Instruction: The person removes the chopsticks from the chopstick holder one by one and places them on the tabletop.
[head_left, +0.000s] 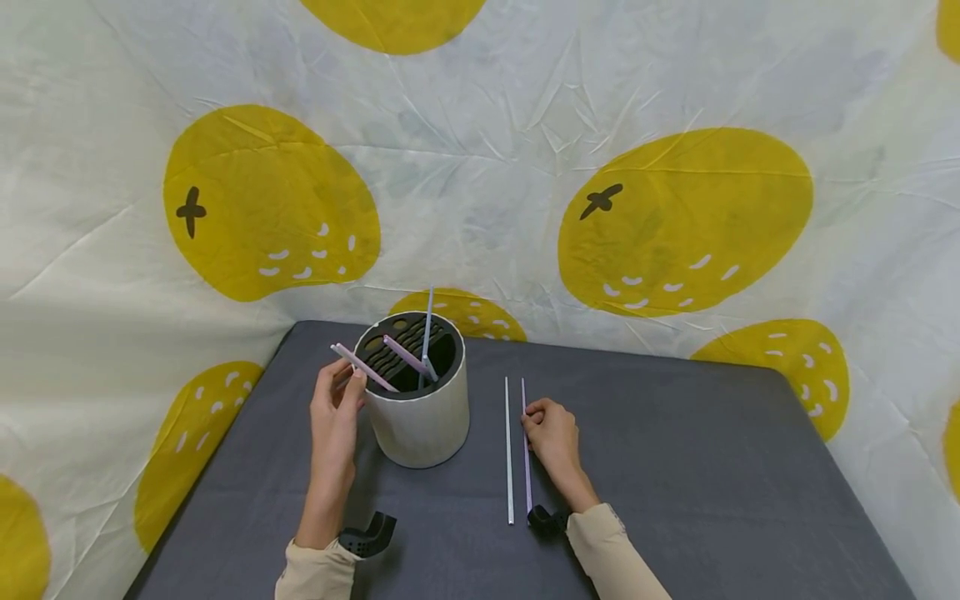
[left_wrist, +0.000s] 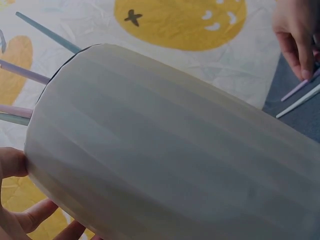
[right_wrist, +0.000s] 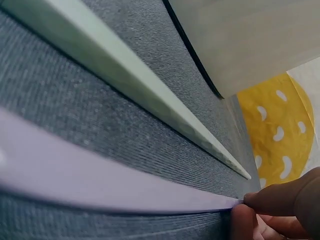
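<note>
A round white knife holder [head_left: 423,429] with a black slotted top stands left of centre. My left hand [head_left: 334,417] holds its left side near the rim, thumb at the edge and fingers along the wall. From its top stick out a blue chopstick [head_left: 428,325], a pink-purple chopstick [head_left: 405,354] and, leaning on the left rim, a pink chopstick [left_wrist: 15,111] beside a pale green one [left_wrist: 14,119]. My right hand [head_left: 553,433] pinches the far, thin end of a purple chopstick [right_wrist: 125,187] lying on the table. Parallel to it, on its left, lies a pale green chopstick [right_wrist: 145,80].
A dark grey cloth covers the table [head_left: 712,483]. Behind and around it hangs a white curtain [head_left: 480,208] printed with large yellow fruit. Each wrist wears a black camera mount [head_left: 369,536].
</note>
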